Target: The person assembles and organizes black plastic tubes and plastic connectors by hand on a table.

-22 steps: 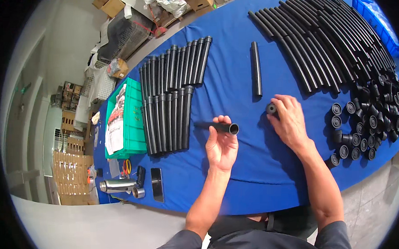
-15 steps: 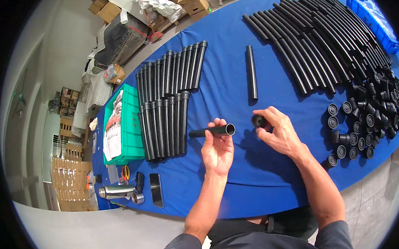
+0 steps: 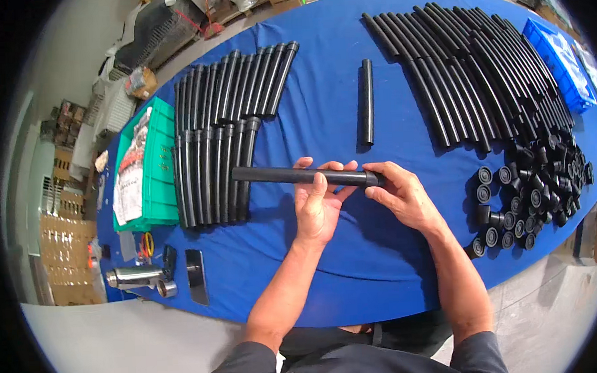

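A black tube (image 3: 271,175) lies almost level across my left hand (image 3: 317,209), whose fingers wrap round it with the thumb on top. At the tube's right end, my right hand (image 3: 404,194) pinches a black end cap (image 3: 374,178) that meets the tube's mouth; how far it sits on the tube is hidden by my fingers. Beyond my hands, a single black tube (image 3: 367,103) rests on the blue cloth. To the right is a heap of loose black caps (image 3: 535,196).
Capped tubes (image 3: 211,170) lie in two rows at left, beside a green crate (image 3: 158,169). Many plain tubes (image 3: 454,80) fill the far right, near a blue bin (image 3: 559,62). A phone (image 3: 196,277), a steel flask (image 3: 134,277) and scissors (image 3: 146,246) occupy the near left.
My right hand has brought the cap to the tube's end. The tube has swung from pointing toward me to lying crosswise. The whole view has shifted slightly.
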A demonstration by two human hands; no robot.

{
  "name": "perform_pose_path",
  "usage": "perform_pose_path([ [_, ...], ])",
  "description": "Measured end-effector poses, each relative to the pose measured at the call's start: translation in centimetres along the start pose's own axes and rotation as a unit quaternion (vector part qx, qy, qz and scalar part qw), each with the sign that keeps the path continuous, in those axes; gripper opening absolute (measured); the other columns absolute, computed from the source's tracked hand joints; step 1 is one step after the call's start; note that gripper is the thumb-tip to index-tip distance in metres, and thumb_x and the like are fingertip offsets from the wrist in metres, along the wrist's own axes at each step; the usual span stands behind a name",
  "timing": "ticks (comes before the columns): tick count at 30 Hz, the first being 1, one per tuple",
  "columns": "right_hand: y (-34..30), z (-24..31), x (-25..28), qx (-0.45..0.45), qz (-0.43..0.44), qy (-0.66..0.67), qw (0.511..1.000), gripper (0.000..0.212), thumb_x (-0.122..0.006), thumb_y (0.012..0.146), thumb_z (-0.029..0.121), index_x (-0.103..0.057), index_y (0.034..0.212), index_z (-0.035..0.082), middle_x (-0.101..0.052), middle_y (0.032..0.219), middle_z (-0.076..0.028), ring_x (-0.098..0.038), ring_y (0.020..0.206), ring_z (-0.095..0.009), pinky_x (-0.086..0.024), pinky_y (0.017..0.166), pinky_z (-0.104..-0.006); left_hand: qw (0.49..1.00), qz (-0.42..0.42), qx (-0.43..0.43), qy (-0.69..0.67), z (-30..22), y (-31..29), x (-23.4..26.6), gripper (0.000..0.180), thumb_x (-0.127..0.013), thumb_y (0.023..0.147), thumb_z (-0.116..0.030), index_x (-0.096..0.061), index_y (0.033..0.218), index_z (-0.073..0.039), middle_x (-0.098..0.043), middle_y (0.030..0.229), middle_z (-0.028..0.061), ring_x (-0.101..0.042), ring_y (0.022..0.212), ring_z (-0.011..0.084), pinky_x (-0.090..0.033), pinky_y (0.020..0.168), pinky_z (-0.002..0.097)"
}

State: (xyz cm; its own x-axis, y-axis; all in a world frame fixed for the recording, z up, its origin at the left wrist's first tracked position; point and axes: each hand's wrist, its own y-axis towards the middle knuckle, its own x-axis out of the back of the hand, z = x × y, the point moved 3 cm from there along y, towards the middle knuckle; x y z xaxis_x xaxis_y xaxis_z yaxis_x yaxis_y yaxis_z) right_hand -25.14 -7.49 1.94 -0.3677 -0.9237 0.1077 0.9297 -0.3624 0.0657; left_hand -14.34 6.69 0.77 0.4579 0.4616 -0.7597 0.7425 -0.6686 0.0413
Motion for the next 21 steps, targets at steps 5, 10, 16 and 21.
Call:
perform_pose_path([
  [5,0.0,-0.3,-1.0,0.035,-0.006,-0.089,0.995,0.036,-0.069,0.091,0.015,-0.06,0.122,-0.001,-0.06,0.096,-0.013,-0.061,0.079,-0.026,-0.048,0.068,-0.0363,1.0,-0.003,0.007,-0.008,0.2,0.3,1.2,0.026,-0.057,0.099,-0.015,-0.042,0.12,-0.018,-0.063,0.112,0.0143,-0.062,0.114,0.038,-0.057,0.093,0.0547],
  [10,0.0,0.2,-1.3,0.083,-0.018,-0.177,0.98,0.034,-0.068,0.091,0.014,-0.06,0.121,-0.001,-0.06,0.095,-0.014,-0.06,0.08,-0.027,-0.048,0.067,-0.0365,1.0,-0.007,-0.01,0.006,0.6,0.2,1.1,0.022,-0.056,0.1,-0.012,-0.043,0.117,-0.016,-0.063,0.11,0.0153,-0.064,0.111,0.0386,-0.059,0.09,0.0532],
  [16,-0.2,0.1,-1.8,0.13,-0.032,-0.2,0.971,0.035,-0.069,0.089,0.011,-0.059,0.12,-0.001,-0.06,0.098,-0.016,-0.062,0.083,-0.032,-0.049,0.069,-0.0391,0.999,-0.045,-0.002,-0.013,1.0,-0.3,1.0,0.023,-0.057,0.099,-0.012,-0.042,0.116,-0.015,-0.063,0.109,0.0161,-0.064,0.111,0.0385,-0.059,0.09,0.0541],
  [21,-0.4,0.7,-2.1,0.158,-0.056,-0.275,0.947,0.036,-0.07,0.088,0.009,-0.058,0.121,-0.001,-0.061,0.101,-0.018,-0.064,0.085,-0.036,-0.052,0.071,-0.0407,0.998,-0.055,-0.004,-0.012,1.3,-0.2,0.9,0.025,-0.058,0.099,-0.013,-0.041,0.117,-0.015,-0.063,0.108,0.016,-0.065,0.109,0.038,-0.059,0.09,0.0543],
])
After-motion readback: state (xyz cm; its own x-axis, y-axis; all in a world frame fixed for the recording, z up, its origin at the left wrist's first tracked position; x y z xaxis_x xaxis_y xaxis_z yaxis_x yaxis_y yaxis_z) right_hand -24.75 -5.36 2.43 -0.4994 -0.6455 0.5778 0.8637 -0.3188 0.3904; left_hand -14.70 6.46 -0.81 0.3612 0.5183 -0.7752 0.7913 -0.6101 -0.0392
